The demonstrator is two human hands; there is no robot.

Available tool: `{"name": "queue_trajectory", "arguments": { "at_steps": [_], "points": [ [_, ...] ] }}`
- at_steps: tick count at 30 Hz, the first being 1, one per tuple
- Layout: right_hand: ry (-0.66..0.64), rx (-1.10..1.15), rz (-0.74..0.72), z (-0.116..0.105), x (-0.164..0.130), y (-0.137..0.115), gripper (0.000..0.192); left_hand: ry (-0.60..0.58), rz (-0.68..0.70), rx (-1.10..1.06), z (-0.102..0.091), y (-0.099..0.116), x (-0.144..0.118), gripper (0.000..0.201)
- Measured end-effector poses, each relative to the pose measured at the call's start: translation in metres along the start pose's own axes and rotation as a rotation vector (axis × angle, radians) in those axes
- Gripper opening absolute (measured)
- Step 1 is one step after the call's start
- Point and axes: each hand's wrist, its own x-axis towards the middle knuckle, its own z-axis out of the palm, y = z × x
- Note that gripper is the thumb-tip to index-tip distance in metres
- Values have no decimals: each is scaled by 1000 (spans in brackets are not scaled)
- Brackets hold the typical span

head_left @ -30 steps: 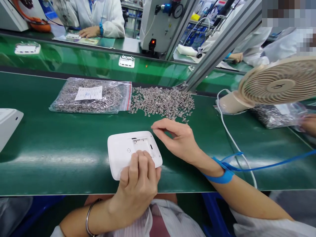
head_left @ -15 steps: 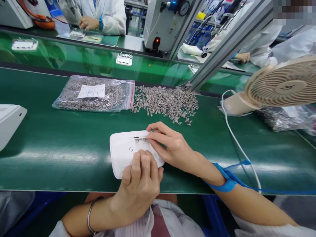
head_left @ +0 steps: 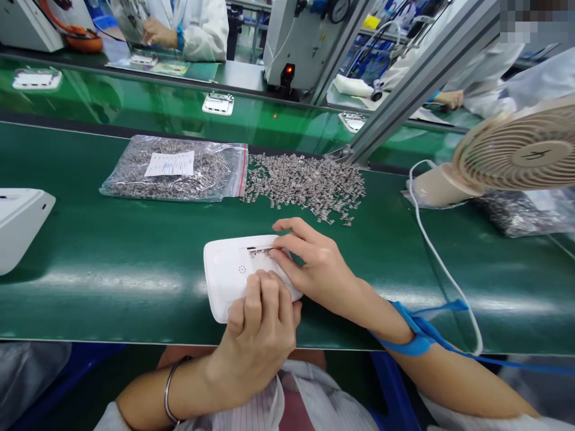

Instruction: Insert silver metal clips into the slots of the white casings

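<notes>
Just below the frame's centre, we pinned the white casing (head_left: 227, 275) flat on the green surface (head_left: 112, 263): our left hand (head_left: 260, 335) curled over its near edge, our right hand (head_left: 317, 266) pinching fingertips together at its open recess. Loose metal clips (head_left: 309, 185) lay beyond, beside their bag (head_left: 175, 173).

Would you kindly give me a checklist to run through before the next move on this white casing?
1. White casing flat on the green belt: ok.
2. Left hand steadying the casing's near edge: ok.
3. Right hand fingertips at the open recess: ok.
4. Metal clip seated in the recess: cannot tell, fingers hide it.
5. Loose pile of clips beyond the casing: ok.
6. Blue wrist strap on the right wrist: ok.
</notes>
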Motion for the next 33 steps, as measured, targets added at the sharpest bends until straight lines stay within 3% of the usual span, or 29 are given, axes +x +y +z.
{"name": "queue_trajectory", "arguments": {
  "at_steps": [5,10,17,22,28,31,33],
  "points": [
    [7,199,110,-5,-9,-2,18,-27,9,10,0,0,-1,38],
    [-3,152,92,-3,-18,-3,21,-44,18,3,0,-2,-4,38],
    [-161,-78,-188,-8,-11,-9,22,-39,3,18,0,0,-3,34],
    [69,96,2,3,-11,-2,16,-15,-25,34,-2,1,2,31],
    [142,235,155,13,-13,0,16,-8,-27,15,-3,2,-1,36],
    [180,226,202,15,-15,2,14,-112,-92,37,-3,-18,3,39],
    [181,206,197,16,-16,3,14,-181,-211,56,-2,-42,7,47]
  ]
}}
